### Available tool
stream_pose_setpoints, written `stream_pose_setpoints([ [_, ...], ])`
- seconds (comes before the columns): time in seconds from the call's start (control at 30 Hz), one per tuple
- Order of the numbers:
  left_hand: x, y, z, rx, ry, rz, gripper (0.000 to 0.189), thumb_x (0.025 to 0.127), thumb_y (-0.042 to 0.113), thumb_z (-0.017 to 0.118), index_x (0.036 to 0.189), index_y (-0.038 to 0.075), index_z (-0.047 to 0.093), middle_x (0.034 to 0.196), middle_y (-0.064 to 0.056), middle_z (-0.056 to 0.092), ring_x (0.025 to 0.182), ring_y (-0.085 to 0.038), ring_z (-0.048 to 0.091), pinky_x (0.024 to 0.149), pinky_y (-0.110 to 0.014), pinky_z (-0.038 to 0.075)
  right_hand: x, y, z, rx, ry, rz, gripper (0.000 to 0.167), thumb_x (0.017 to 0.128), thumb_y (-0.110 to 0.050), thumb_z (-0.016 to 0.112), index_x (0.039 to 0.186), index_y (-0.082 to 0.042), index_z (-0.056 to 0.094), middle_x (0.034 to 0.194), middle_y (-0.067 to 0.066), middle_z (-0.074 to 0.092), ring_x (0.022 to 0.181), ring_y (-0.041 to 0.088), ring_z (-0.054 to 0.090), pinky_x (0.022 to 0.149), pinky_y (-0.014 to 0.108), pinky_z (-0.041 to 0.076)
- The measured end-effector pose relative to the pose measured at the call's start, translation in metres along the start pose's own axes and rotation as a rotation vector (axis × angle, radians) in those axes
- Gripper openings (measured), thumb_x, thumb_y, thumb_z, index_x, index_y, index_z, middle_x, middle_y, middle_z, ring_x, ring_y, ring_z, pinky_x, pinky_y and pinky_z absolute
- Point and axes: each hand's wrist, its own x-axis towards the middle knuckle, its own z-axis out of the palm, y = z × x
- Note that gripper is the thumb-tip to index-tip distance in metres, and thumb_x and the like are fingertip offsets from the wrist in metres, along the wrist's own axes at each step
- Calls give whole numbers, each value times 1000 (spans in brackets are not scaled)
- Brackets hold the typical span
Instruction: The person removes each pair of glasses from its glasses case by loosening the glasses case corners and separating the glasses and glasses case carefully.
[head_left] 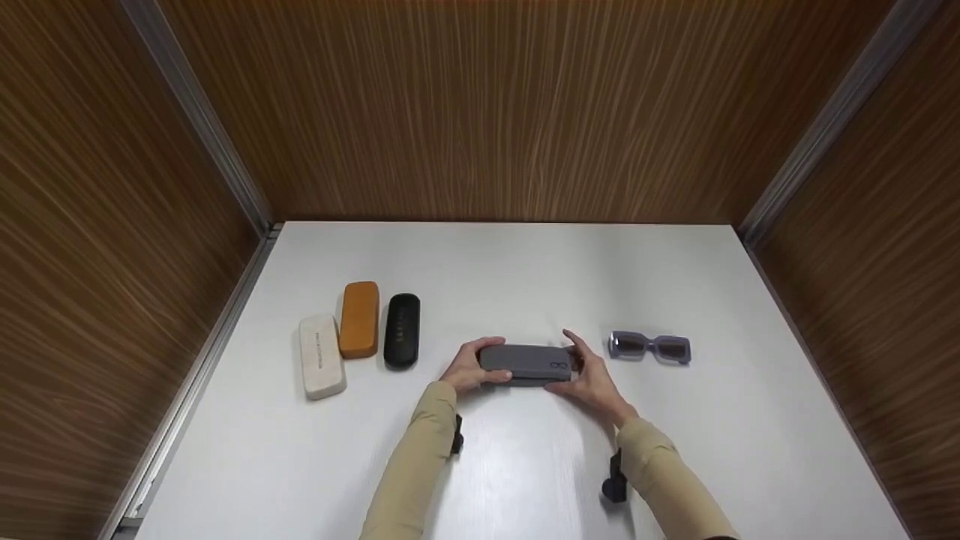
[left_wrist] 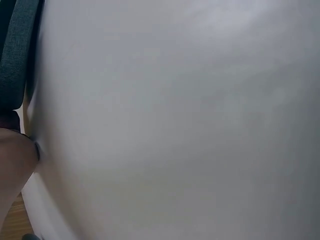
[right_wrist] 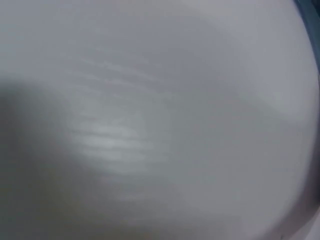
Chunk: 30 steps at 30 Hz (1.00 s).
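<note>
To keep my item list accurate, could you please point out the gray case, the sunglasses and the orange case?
Gray case (head_left: 527, 361): head view, middle of its top face.
Sunglasses (head_left: 650, 346): head view, bridge between the lenses.
Orange case (head_left: 359, 320): head view, middle of its top.

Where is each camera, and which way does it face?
Head: on the head, facing forward and down; left hand, right hand and tan sleeves show over white tabletop.
Left wrist: worn there, facing the tabletop; part of one hand shows.
Right wrist: worn there, facing the tabletop; no hand shows clearly.
Head and left wrist share the grey glasses case.
</note>
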Motion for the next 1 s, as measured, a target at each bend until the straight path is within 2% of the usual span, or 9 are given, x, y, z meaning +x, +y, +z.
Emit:
stream_pose_setpoints([
  [0.13,0,-1,1,12,1,18,73,78,8,85,144,4,52,150,-21,49,141,-37,43,124,-50,30,0,-1,1,24,-22,15,104,67,-8,93,154,-4,36,131,19,61,121,31,61,107,36,50],
  [0.3,-1,0,2,30,11,3,75,77,9,85,144,6,51,151,-21,47,143,-37,41,125,-50,27,-2,-2,1,29,-33,34,98,69,-7,92,151,-4,41,132,19,61,125,33,59,113,46,46],
  [0.63,-3,1,2,39,16,-12,74,77,9,86,142,8,52,150,-21,47,142,-38,41,124,-50,28,-3,-2,2,22,-28,23,93,70,-7,91,150,-3,43,133,19,60,129,34,57,116,46,44],
  [0.87,-2,0,2,57,16,18,73,77,8,86,142,6,52,149,-22,48,142,-40,41,124,-53,28,-4,0,3,64,-18,-16,88,71,-1,89,147,1,46,135,22,59,131,38,56,116,47,42],
  [1.0,-2,-2,3,55,23,26,73,77,9,86,142,6,52,149,-22,48,143,-40,40,125,-52,27,-4,-1,3,48,-25,9,88,72,-4,90,147,0,45,139,21,57,134,37,53,118,45,41],
])
